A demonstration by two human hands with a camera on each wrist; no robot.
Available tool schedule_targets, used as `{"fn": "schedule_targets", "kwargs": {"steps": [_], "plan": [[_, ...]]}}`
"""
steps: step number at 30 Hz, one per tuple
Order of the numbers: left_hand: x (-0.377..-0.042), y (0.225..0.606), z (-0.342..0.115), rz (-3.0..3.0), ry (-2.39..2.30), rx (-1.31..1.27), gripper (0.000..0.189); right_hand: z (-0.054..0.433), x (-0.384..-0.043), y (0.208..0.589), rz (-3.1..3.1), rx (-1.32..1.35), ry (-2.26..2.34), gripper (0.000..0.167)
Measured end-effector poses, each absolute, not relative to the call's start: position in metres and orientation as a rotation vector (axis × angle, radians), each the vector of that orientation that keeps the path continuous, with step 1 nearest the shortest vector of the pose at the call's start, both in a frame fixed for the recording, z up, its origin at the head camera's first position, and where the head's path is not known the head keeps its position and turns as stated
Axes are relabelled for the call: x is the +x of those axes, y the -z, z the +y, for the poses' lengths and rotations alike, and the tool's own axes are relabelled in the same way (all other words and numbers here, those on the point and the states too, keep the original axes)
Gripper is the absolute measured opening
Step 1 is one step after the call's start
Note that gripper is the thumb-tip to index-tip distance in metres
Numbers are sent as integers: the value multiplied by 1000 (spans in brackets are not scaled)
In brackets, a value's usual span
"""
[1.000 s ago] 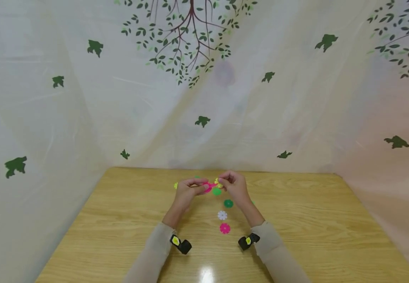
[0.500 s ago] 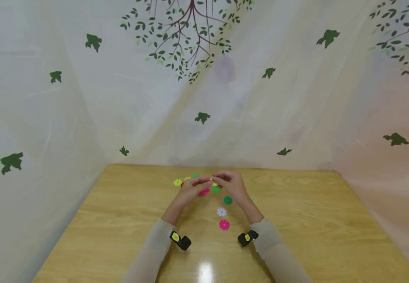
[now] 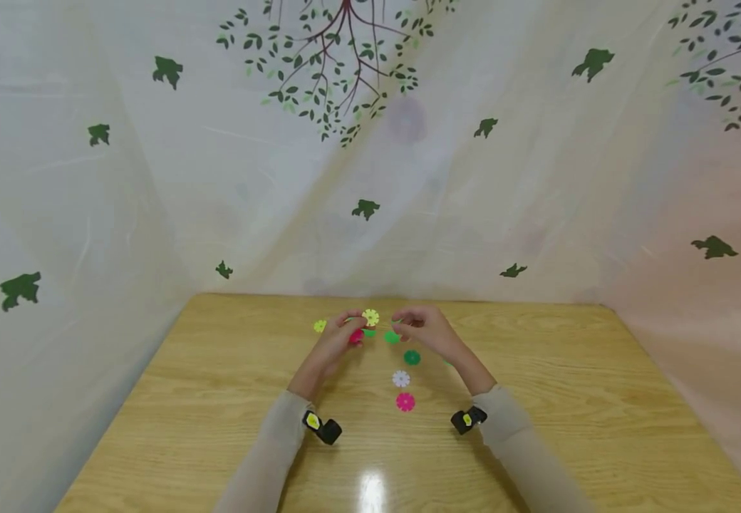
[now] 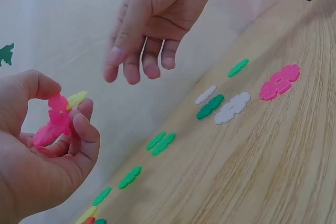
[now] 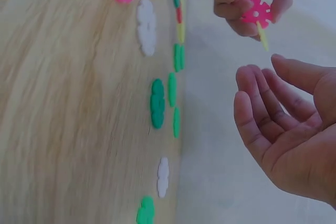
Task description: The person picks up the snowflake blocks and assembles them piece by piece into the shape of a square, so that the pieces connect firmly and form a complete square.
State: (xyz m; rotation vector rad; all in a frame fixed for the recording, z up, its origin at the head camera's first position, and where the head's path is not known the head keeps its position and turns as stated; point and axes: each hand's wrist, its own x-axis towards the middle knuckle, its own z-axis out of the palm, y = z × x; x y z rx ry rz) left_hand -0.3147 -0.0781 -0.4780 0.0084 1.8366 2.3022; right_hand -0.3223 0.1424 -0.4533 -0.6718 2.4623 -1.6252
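Note:
My left hand [image 3: 335, 345] pinches joined flower-shaped notched plastic discs above the table. In the left wrist view the pink discs [image 4: 52, 124] sit between thumb and fingers, and a yellow disc [image 4: 77, 99] is slotted into the pink edge. The yellow one sticks out from the fingertips toward my right hand [image 3: 433, 333]. That hand hovers apart from the discs, fingers loosely bent and holding nothing, as the right wrist view shows its bare palm [image 5: 299, 145]. Below the hands lie a light green disc [image 3: 392, 337] and a dark green disc [image 3: 412, 358].
A white disc [image 3: 400, 379] and a loose pink disc [image 3: 405, 402] lie nearer me on the wooden table [image 3: 569, 413]. Beyond the left hand is another yellow disc [image 3: 320, 325]. A printed cloth backdrop [image 3: 268, 235] rises behind the table's far edge.
The right hand has let go of the yellow disc and drawn back to the right. The left hand has shifted left, carrying the pink discs with the yellow one attached.

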Motion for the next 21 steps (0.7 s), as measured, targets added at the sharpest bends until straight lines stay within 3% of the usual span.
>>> {"fn": "schedule_targets", "kwargs": {"steps": [11,21], "plan": [[-318,480,-78,1821,-2306,-39,19,152,-314,457,2402,-1019,1123,13],[-315,489,-78,1856,-2300,-25,17,154,-302,473,2416,-1004,965,16]]}}
